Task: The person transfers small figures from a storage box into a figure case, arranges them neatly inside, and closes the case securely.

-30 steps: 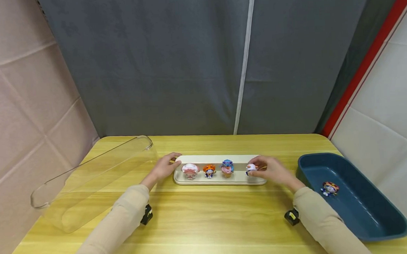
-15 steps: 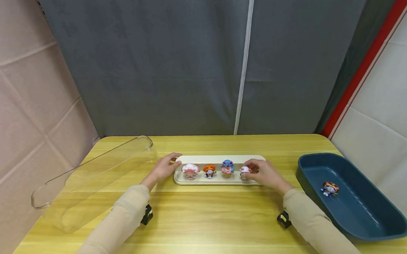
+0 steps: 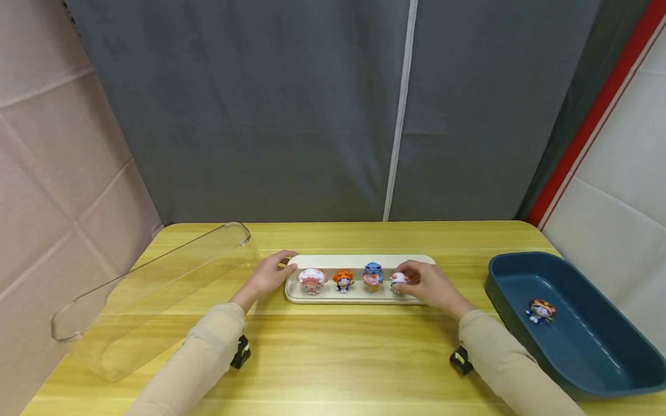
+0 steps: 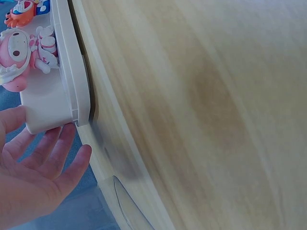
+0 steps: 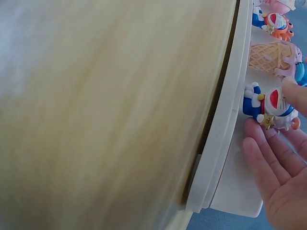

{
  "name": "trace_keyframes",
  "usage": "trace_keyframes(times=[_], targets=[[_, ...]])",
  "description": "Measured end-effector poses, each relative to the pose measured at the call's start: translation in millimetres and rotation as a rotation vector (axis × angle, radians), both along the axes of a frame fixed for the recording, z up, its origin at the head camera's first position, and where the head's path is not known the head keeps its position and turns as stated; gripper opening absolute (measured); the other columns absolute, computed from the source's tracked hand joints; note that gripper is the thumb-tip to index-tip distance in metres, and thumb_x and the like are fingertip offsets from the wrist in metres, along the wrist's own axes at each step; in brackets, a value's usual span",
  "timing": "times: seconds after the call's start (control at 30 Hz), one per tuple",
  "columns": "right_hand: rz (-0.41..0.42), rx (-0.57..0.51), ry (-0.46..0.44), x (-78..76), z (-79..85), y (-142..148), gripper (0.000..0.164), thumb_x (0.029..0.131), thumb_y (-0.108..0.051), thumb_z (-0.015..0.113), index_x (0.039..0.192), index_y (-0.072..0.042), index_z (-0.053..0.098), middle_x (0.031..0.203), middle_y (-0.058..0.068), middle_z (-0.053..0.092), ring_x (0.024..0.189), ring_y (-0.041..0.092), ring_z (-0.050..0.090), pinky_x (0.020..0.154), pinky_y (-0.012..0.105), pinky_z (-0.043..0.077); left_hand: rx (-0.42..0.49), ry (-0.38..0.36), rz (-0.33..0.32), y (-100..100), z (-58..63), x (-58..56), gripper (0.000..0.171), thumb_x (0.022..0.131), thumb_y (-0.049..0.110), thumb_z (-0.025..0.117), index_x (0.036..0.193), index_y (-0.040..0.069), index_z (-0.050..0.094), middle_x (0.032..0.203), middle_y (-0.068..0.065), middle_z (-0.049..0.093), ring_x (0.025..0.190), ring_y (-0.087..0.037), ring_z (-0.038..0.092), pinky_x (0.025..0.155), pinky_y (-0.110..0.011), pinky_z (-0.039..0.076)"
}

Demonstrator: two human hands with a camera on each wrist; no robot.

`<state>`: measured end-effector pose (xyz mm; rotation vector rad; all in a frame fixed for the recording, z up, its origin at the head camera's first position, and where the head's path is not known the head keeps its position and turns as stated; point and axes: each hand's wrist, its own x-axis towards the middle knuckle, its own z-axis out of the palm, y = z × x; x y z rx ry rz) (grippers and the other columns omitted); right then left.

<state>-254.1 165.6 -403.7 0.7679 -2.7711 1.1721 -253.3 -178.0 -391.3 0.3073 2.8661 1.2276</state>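
Observation:
A long cream display base (image 3: 364, 258) lies on the table with a row of small figurines standing in it. At its left end my left hand (image 3: 268, 273) grips the rim, thumb on one side and fingers on the other. My right hand (image 3: 429, 281) pinches a figurine (image 5: 273, 106) with a blue-and-white body, red mouth and white hat, near the base's right part. In the right wrist view its thumb is on the head and the fingertips touch its other side. Left of it stand an ice-cream-cone figurine (image 3: 373, 277), an orange-hatted figurine (image 3: 344, 280) and a pink-and-white figurine (image 3: 312, 281).
A clear plastic cover (image 3: 162, 292) lies slanted on the left of the table. To the right a dark blue bin (image 3: 611, 344) holds one figurine (image 3: 540, 311) with a red-and-yellow top. A grey curtain (image 3: 260, 111) hangs behind the table.
My right hand has moved left along the base with the white-hatted figurine, bringing it close beside the ice-cream-cone one. The left hand stays at the base's left end.

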Motion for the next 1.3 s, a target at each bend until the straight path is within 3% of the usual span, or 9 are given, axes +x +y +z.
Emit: trace_keyframes(times=[0.47, 0.9, 1.17, 1.3], targets=[[-0.048, -0.012, 0.021, 1.6, -1.2, -3, 0.030, 0.074, -0.016, 0.072, 0.095, -0.005, 0.053, 0.084, 0.005, 0.060, 0.076, 0.017, 0.058, 0.068, 0.033, 0.049, 0.000, 0.007, -0.008, 1, -1.2, -1.1, 0.032, 0.091, 0.013, 0.050, 0.120, -0.001, 0.050, 0.108, -0.020, 0.052, 0.095, -0.032, 0.053, 0.082, -0.040, 0.044], [-0.059, -0.017, -0.043, 1.0, -0.3, -4, 0.036, 0.077, -0.018, 0.070, 0.102, -0.006, 0.048, 0.090, 0.009, 0.062, 0.080, 0.020, 0.059, 0.069, 0.034, 0.049, 0.012, 0.000, -0.003, 2, 0.3, 0.0, 0.032, 0.091, 0.013, 0.050, 0.120, 0.000, 0.050, 0.108, -0.019, 0.053, 0.095, -0.031, 0.053, 0.082, -0.039, 0.044], [-0.035, -0.029, -0.080, 4.4, 13.4, 7, 0.034, 0.080, -0.016, 0.066, 0.104, -0.002, 0.047, 0.090, 0.012, 0.062, 0.081, 0.023, 0.059, 0.068, 0.036, 0.049, 0.008, -0.003, 0.001, 2, 0.8, 0.0, 0.032, 0.091, 0.014, 0.050, 0.120, 0.000, 0.050, 0.107, -0.019, 0.053, 0.094, -0.031, 0.054, 0.081, -0.039, 0.044], [-0.038, 0.012, -0.049, 4.3, 25.3, 17, 0.033, 0.081, -0.020, 0.065, 0.104, -0.002, 0.048, 0.087, 0.009, 0.063, 0.078, 0.022, 0.060, 0.066, 0.035, 0.050, 0.005, 0.006, -0.004, 2, 0.7, 0.0, 0.032, 0.091, 0.014, 0.050, 0.119, 0.000, 0.050, 0.107, -0.019, 0.053, 0.094, -0.031, 0.053, 0.082, -0.040, 0.044]])
